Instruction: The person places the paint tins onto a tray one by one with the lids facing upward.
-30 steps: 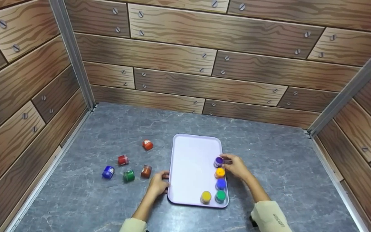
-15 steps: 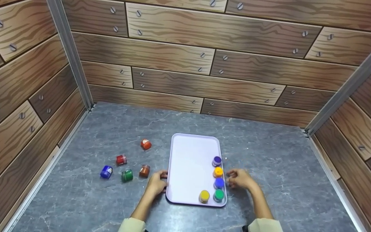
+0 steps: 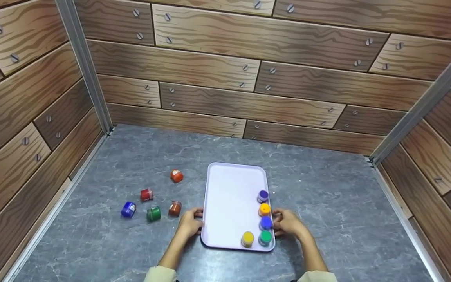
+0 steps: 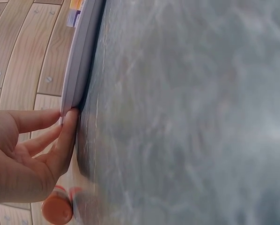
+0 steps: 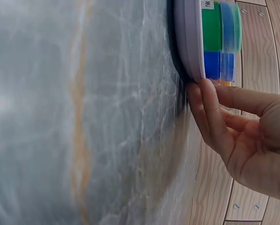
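A pale lilac tray (image 3: 231,203) lies lengthwise on the grey table. My left hand (image 3: 190,224) pinches its left edge; in the left wrist view the thumb and fingers meet at the tray's rim (image 4: 76,65). Opposite, my right hand (image 3: 288,223) pinches the right edge, fingertips tucked low against it in the right wrist view. Paint jars stand along the tray's right side: purple (image 3: 262,196), orange (image 3: 264,209), blue (image 3: 265,223) and green (image 3: 265,237). A yellow-lidded jar (image 3: 248,238) stands left of the green one.
Left of the tray, several paint jars lie on the table: orange-red (image 3: 176,176), red (image 3: 146,194), dark blue (image 3: 128,210), dark green (image 3: 154,214) and brown (image 3: 175,208). The brown one is near my left hand. Wood-patterned walls (image 3: 210,74) enclose the table.
My right hand has let go of the purple jar, moved toward me along the tray and taken hold of its right edge. My left hand has stayed at the left edge.
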`<state>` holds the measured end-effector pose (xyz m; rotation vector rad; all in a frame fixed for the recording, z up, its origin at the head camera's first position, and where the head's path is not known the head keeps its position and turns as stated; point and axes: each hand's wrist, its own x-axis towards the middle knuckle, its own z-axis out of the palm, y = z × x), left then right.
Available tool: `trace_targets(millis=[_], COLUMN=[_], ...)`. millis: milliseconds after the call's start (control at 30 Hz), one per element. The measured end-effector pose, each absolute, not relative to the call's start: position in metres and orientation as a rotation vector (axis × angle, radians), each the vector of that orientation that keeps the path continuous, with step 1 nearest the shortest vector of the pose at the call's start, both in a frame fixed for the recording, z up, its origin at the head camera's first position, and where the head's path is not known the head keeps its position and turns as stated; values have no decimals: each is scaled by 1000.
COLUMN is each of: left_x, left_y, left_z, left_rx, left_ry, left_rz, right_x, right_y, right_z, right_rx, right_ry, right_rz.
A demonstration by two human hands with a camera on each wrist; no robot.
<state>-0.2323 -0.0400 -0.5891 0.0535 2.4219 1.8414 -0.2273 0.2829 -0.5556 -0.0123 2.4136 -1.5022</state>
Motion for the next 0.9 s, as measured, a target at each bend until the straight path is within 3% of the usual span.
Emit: trace_targets(millis=[167, 567, 900], left_x=[-238, -222, -226], left_y=[-42, -44, -60], left_z=[-603, -572, -553], left_rx=[121, 35, -24], left_ry=[2418, 2514, 3044], left_rz=[1874, 1781, 1692], right_x=[-226, -224, -223], right_y=[281, 275, 273], right_z=[-557, -555, -557], right_rx=[-1, 111, 157], right_ry=[2422, 2410, 2431], right_rz=[-1513, -1569, -1569])
